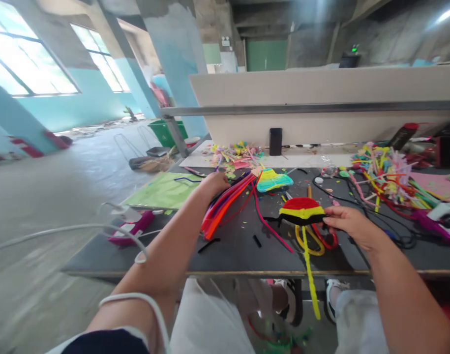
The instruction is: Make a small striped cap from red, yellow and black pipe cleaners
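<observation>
My right hand pinches the right end of a half-round piece made of red, yellow and black fuzzy stems. A yellow stem hangs from it past the table edge. On the left, my left hand rests at the upper left of a bundle of red, orange and purple stems; its fingers are partly hidden, so what they grip is unclear. A yellow and turquoise piece lies behind, between the hands. Scissors with yellow handles lie under the half-round piece.
Piles of coloured stems and scraps lie at the back of the dark table. A black phone leans on the white panel. Purple glue guns with cables lie at both sides, near a green sheet.
</observation>
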Demonstrator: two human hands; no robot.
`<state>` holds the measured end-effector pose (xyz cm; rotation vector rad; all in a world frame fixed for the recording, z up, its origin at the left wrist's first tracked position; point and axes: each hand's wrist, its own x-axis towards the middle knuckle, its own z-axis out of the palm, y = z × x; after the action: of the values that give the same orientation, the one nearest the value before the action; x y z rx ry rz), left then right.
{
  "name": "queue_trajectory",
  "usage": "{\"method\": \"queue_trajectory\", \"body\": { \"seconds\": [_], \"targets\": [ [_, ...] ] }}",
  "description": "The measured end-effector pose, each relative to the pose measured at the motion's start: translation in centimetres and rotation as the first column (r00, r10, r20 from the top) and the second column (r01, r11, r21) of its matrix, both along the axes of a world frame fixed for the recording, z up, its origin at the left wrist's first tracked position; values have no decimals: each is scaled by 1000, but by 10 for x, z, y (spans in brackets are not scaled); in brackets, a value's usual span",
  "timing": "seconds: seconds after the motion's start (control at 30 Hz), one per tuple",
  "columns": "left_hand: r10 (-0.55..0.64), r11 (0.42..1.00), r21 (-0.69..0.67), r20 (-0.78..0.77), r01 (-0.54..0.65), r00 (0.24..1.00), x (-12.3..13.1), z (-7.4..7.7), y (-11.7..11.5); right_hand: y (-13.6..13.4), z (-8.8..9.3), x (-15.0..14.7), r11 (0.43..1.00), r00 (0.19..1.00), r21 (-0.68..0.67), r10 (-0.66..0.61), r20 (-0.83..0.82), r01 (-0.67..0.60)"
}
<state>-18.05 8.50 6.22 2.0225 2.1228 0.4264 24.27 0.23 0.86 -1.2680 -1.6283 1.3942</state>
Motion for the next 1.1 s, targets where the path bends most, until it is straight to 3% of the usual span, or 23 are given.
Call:
{"method": "queue_trajectory", "body": {
  "seconds": [0.13, 0.23, 0.4, 0.5, 0.57, 0.63, 0.73, 0.77, 0.8, 0.9, 1.03, 1.1],
  "targets": [
    [10, 999, -44, -42, -12, 999, -10, -19, 7, -3, 6, -6, 1000, 999, -22, -3, -51, 2],
    [37, 999, -24, -54, -39, 998, -15, -22, 7, -3, 7, -10, 999, 998, -23, -23, -59, 22],
    [61, 998, 32, 7, -62, 998, -18, -8, 0, 0, 4, -11, 999, 996, -31, -18, -86, 16],
    [45, 998, 26, 175, -50, 984, -21, 12, -8, 0, 5, -12, 999, 995, -41, -27, -95, 23],
    [70, 996, 2, 552, -86, 831, -25, 31, -14, -2, 6, -13, 998, 995, -40, -46, -90, 42],
    [-24, 994, 81, 790, -67, 612, -28, 52, -21, -3, 7, -14, 998, 994, -32, -64, -84, 61],
    [-325, 922, 365, 912, -132, 251, -19, 81, -32, -3, 9, -15, 998, 994, -36, -63, -93, 60],
    [-387, 894, 416, 904, -165, 182, -9, 87, -38, -3, 9, -16, 997, 993, -44, -62, -99, 58],
    [-400, 894, 422, 903, -148, 155, 4, 91, -44, -3, 9, -16, 997, 993, -52, -61, -105, 56],
    [-411, 911, 409, 895, 53, 175, 59, 90, -69, -2, 10, -16, 996, 990, -59, -69, -123, 62],
    [-340, 919, 317, 938, 233, 65, 121, 62, -103, -2, 9, -15, 995, 987, -54, -90, -130, 83],
    [-307, 925, 278, 949, 260, 75, 133, 41, -119, -2, 8, -14, 993, 985, -54, -110, -137, 103]
  ]
}}
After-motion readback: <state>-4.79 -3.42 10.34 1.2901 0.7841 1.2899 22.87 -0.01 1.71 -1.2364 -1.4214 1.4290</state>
